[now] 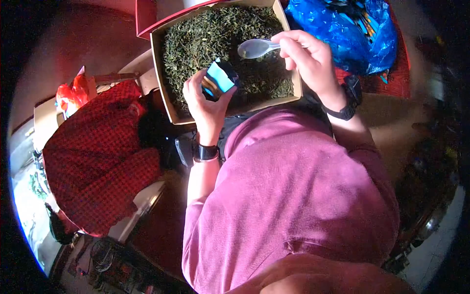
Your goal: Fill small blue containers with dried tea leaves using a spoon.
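My left hand (205, 104) grips a small blue and black packet (219, 78) with its torn-looking top edge facing up. It is held over the near left part of a shallow cardboard box (160, 79). Dried green leaves (205, 35), like loose tea, fill that box. Between the fingers of my right hand (306, 60) is the handle of a clear plastic spoon (255, 48). The bowl of the spoon is above the leaves, to the right of the packet and apart from it. A few small specks lie in the bowl.
A blue plastic bag (341, 40) holding several printed packets sits on a red surface (398, 79) at the right. To the left are a red-and-black checked cloth (99, 158) and an orange-red plastic bag (73, 93). A red box wall (143, 18) rises behind the cardboard box.
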{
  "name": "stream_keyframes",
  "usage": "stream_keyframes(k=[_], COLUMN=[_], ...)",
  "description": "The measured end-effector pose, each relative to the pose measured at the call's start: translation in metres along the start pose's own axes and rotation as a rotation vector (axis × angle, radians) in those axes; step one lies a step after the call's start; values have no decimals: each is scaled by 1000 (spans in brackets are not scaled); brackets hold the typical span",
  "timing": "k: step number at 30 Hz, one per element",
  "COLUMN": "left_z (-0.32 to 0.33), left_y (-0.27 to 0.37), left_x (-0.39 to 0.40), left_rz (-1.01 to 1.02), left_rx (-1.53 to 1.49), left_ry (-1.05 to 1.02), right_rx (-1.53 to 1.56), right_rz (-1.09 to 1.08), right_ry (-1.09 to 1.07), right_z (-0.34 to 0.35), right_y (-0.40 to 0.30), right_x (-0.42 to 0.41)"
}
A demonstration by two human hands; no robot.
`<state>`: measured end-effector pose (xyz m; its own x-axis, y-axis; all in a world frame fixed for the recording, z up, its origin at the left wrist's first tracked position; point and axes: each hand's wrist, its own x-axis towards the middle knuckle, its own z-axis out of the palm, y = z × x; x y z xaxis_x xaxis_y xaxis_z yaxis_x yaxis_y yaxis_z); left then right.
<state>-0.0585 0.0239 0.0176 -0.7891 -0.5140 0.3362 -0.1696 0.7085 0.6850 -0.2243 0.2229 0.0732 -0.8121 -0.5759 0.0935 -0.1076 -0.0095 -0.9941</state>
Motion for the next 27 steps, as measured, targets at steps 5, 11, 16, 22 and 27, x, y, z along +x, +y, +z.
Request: stream_keyframes(k=[5,11,16,22,27], left_z=[2,1,1,-1,-1], left_y=[1,-7,-17,-15,-8], left_x=[0,0,-3,-3,-3], left_rz=[-10,-108,-90,-61,1], left_rx=[21,-136,-155,-119,-48], left_ry=[7,27,39,55,61], right_rx=[-401,-419,-219,-214,-372], right_rz=[-549,-340,-200,145,121], right_ry=[-175,-44,-5,-245,-209], right_z=[21,11,-9,-15,1], right_y=[-12,-16,6,9,25], right_x=[-1,-5,-7,-17,-9])
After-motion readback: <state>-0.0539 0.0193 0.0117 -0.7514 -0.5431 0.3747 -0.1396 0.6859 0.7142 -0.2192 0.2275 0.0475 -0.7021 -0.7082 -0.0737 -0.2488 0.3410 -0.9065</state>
